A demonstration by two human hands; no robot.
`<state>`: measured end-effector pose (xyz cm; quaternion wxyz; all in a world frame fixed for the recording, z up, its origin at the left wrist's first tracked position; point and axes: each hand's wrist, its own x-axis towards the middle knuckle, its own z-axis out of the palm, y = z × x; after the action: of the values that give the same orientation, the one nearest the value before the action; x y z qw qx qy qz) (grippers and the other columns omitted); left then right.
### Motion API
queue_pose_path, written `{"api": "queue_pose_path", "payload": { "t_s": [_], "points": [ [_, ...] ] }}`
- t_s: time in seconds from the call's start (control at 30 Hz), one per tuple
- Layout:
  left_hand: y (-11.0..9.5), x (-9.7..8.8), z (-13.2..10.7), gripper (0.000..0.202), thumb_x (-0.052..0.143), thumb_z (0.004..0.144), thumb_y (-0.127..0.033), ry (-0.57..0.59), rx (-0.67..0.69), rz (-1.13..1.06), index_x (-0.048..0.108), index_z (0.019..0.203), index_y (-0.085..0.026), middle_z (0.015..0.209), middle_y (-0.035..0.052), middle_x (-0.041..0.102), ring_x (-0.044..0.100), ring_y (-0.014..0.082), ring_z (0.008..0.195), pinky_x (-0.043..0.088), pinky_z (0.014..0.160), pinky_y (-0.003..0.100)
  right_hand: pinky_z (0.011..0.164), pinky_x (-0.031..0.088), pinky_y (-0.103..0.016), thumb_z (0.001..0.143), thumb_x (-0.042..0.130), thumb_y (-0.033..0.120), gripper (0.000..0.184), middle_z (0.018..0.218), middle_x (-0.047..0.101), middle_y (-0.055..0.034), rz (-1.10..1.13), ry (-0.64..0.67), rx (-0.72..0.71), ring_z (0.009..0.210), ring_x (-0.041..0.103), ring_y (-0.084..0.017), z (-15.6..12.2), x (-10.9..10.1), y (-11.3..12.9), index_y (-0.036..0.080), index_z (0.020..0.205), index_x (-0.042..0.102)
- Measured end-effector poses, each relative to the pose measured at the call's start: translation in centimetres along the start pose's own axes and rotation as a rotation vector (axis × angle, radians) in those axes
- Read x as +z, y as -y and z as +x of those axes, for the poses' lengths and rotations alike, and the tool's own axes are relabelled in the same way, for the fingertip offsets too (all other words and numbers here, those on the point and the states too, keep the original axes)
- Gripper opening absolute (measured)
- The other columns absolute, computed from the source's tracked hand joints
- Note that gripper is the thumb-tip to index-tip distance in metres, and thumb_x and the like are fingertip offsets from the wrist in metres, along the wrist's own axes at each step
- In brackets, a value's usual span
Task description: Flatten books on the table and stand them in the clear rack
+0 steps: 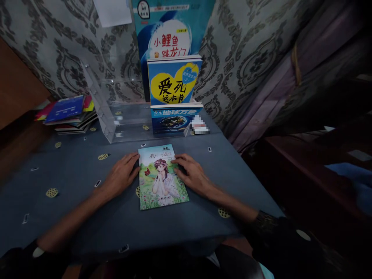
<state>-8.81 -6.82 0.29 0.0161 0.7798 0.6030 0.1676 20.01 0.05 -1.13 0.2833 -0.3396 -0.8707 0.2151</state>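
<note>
- Position: the thin book [164, 178] lies face up on the cloth-covered table [87, 221], just in front of the clear rack [101, 104], cover picture upright to the wearer.
- Grip state: the left hand [123, 174] touches the left edge and the right hand [192, 174] the right edge, fingers extended. Neither hand is clamped on the book. Whether any fingertips reach beneath it cannot be told.
- Handling (judged): light; bendable paper cover; probably slippery if glossy; corners liable to crease.
- Hold points: take both side edges at mid-height, thumbs on the cover, fingers below. Avoid lifting by one corner.
- Obstruction: the front of the rack stands just beyond the book's far edge and limits forward travel.
- In the rack, toward its right end, front to back: a globe book [174, 120], a yellow-heart book [171, 83] and a tall teal book [171, 38].
- Right end of the rack: a white item [200, 126], pixelated, identity unclear.
- Left of the rack: a pile of books [71, 112], unevenly stacked.
- Right of the rack, beyond the table: a curtain [267, 89].
</note>
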Motion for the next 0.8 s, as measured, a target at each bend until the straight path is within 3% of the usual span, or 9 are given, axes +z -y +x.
{"api": "queue_pose_path", "payload": {
  "t_s": [0.17, 0.37, 0.67, 0.8],
  "points": [
    [1.3, 0.9, 0.5, 0.051, 0.035, 0.103, -0.044, 0.011, 0.030, -0.039, 0.054, 0.141, -0.017, 0.150, 0.0139, 0.053, 0.047, 0.0293, 0.141, 0.042, 0.114, 0.051, 0.097, 0.054, -0.049, 0.095, 0.051, 0.020, 0.028, 0.122, 0.064, -0.0162, -0.037, -0.081, -0.083, 0.115, 0.061, -0.030, -0.2, 1.2, -0.7, 0.018, 0.118, 0.067],
    [1.4, 0.4, 1.2, 0.055, 0.037, 0.102, -0.049, 0.044, 0.011, -0.072, 0.055, 0.141, -0.015, 0.150, 0.0162, 0.053, 0.050, 0.0324, 0.139, 0.041, 0.114, 0.057, 0.096, 0.055, -0.051, 0.097, 0.050, 0.021, 0.029, 0.124, 0.063, -0.0161, -0.008, -0.085, -0.098, 0.116, 0.061, -0.030, -0.6, 1.1, -0.7, 0.020, 0.121, 0.066],
    [1.4, -0.2, 2.3, 0.050, 0.039, 0.102, -0.044, 0.062, 0.110, -0.063, 0.058, 0.138, -0.014, 0.148, 0.0161, 0.055, 0.054, 0.0304, 0.136, 0.044, 0.113, 0.051, 0.095, 0.055, -0.050, 0.096, 0.051, 0.020, 0.029, 0.124, 0.064, -0.0170, 0.003, -0.082, -0.106, 0.115, 0.062, -0.030, -0.6, 1.0, -0.5, 0.017, 0.120, 0.067],
    [1.2, 0.0, 3.0, 0.049, 0.041, 0.101, -0.043, 0.056, 0.129, -0.074, 0.060, 0.136, -0.015, 0.146, 0.0165, 0.057, 0.054, 0.0326, 0.135, 0.044, 0.112, 0.055, 0.096, 0.055, -0.050, 0.095, 0.052, 0.019, 0.029, 0.125, 0.065, -0.0160, -0.013, -0.086, -0.091, 0.116, 0.062, -0.029, -0.6, 1.1, -0.5, 0.018, 0.119, 0.068]
  ]
}}
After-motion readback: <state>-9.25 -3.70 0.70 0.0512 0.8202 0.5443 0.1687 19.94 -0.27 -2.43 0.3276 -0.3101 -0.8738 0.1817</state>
